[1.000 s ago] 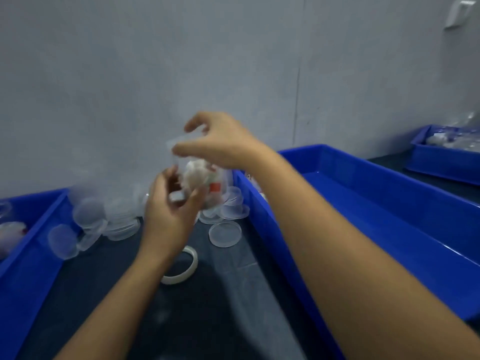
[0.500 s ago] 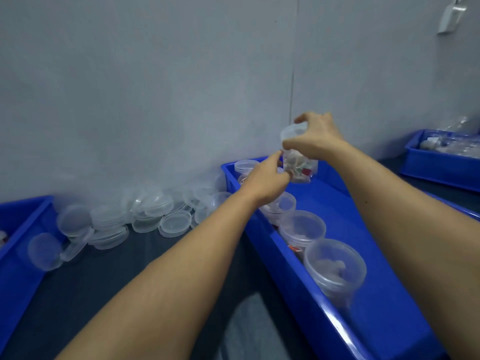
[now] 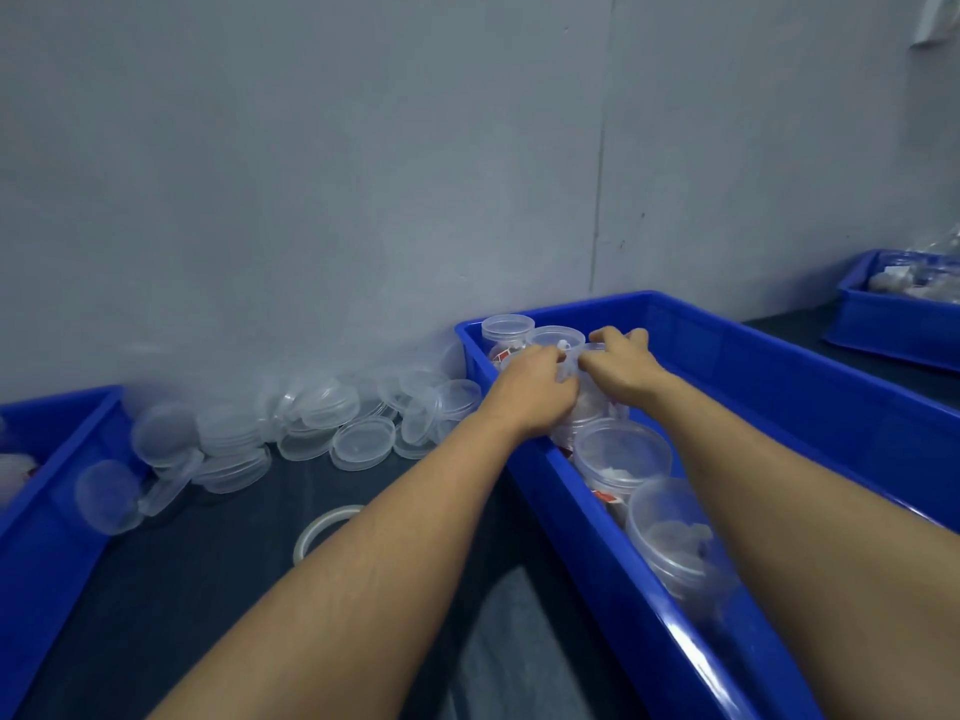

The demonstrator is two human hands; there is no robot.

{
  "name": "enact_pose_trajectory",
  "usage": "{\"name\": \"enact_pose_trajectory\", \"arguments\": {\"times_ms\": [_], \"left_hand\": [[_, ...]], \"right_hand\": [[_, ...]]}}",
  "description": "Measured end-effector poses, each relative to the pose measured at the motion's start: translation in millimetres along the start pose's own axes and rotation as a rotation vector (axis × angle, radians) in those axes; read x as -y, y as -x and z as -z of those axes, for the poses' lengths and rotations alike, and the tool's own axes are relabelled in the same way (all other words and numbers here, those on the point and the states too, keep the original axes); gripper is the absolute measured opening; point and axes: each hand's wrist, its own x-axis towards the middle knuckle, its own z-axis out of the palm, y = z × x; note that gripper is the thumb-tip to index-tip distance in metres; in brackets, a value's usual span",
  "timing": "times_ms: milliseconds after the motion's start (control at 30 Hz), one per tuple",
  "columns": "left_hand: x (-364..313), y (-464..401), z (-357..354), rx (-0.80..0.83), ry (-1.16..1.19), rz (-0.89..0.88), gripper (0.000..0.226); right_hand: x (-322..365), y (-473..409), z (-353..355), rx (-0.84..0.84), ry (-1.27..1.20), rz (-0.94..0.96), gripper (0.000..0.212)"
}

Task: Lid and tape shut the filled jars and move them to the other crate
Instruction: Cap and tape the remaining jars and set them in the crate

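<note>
Blue plastic crate [image 3: 779, 387] on the right side of the dark counter [image 3: 234, 589], against the grey wall [image 3: 363, 174]. Head view: both hands inside it at the far left corner, on one clear jar [image 3: 589, 407]. Left hand [image 3: 535, 392] curled round the jar's left side, right hand [image 3: 621, 363] curled over its lid from the right; fingertips nearly meet on top. Jar stands in a row of lidded jars along the crate's left wall: two [image 3: 506, 330] behind it toward the far corner, two more [image 3: 621, 454] in front toward the near edge, white and red contents inside. Loose clear lids [image 3: 358, 444] piled at the counter's back edge, between the two crates. Tape roll [image 3: 324, 530] flat on the counter mid-way, partly hidden by the left forearm. Second blue crate [image 3: 57, 459] at the counter's left edge, contents blurred. Third blue crate [image 3: 904, 314] at far right, well apart, holding unclear clear items.
</note>
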Motion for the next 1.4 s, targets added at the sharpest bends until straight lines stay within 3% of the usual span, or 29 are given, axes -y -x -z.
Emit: {"name": "enact_pose_trajectory", "arguments": {"times_ms": [100, 200, 400, 500, 600, 800, 1000, 1233, 1400], "left_hand": [[3.3, 3.2, 0.5, 0.026, 0.016, -0.007, 0.05], [15.7, 11.9, 11.1, -0.032, 0.038, 0.004, 0.054], [66.7, 59.7, 51.6, -0.274, 0.101, 0.139, 0.044], [102.4, 102.4, 70.9, -0.36, 0.167, 0.287, 0.041], [140.9, 154.0, 88.9, -0.462, 0.182, 0.465, 0.036], [191.6, 253.6, 98.4, -0.631, 0.228, 0.692, 0.03], [215.6, 280.4, 96.6, -0.723, 0.443, 0.679, 0.022], [221.0, 278.3, 113.4, -0.876, 0.811, 0.659, 0.019], [229.2, 285.3, 131.7, -1.047, 0.754, 0.596, 0.026]], "right_hand": [[1.2, -2.0, 4.0, 0.037, 0.046, -0.022, 0.06], [16.8, -0.6, 8.6, -0.04, 0.183, -0.018, 0.061], [93.7, 30.6, -18.3, -0.217, 0.229, 0.289, 0.051], [131.8, 56.3, -54.9, -0.108, 0.196, 0.493, 0.045], [154.8, 89.1, -103.3, 0.113, 0.244, 0.634, 0.038], [145.6, 155.8, -215.5, 0.399, 0.336, 0.701, 0.026], [119.8, 185.5, -267.9, 0.152, 0.37, 0.819, 0.02], [152.7, 185.0, -270.0, 0.105, 0.387, 0.777, 0.019], [234.8, 208.2, -274.6, 0.032, 0.052, 0.911, 0.014]]}}
